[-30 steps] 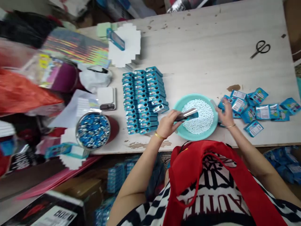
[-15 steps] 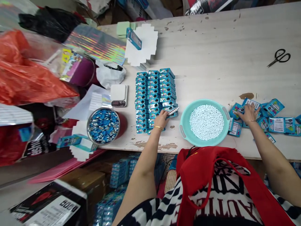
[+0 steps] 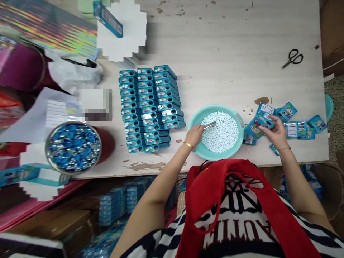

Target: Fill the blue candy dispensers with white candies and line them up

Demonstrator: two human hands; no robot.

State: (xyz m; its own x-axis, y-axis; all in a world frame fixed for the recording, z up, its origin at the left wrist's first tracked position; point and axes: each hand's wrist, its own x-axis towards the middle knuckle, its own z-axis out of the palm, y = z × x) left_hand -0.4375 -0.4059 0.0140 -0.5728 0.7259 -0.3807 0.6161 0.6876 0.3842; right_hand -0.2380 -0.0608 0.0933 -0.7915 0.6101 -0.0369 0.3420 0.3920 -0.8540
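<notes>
My left hand [image 3: 194, 137] is closed around a slim silver metal tool [image 3: 209, 125]; its exact kind is not clear. The tool's tip reaches over the small white candy-like pellets [image 3: 224, 138] in a round turquoise basin [image 3: 194, 120]. Further right, my right hand [image 3: 278, 135] pinches a small blue printed packet [image 3: 265, 122] between thumb and fingers. More blue packets [image 3: 291, 129] lie loose on the table around that hand. Left of the basin stand three columns of small blue boxes [image 3: 149, 104] with dark round holes, some showing white pellets.
A metal pot [image 3: 99, 143] of blue and silver foil pieces [image 3: 73, 147] stands at the table's left. Behind it is a blurred white device [image 3: 94, 102]. A blue carton [image 3: 109, 19] rests on stacked white card [image 3: 134, 32]. Black scissors [image 3: 292, 59] lie far right.
My left hand has moved the metal tool from the blue boxes to over the basin. My right hand has picked up a blue packet from the pile. The view has shifted right.
</notes>
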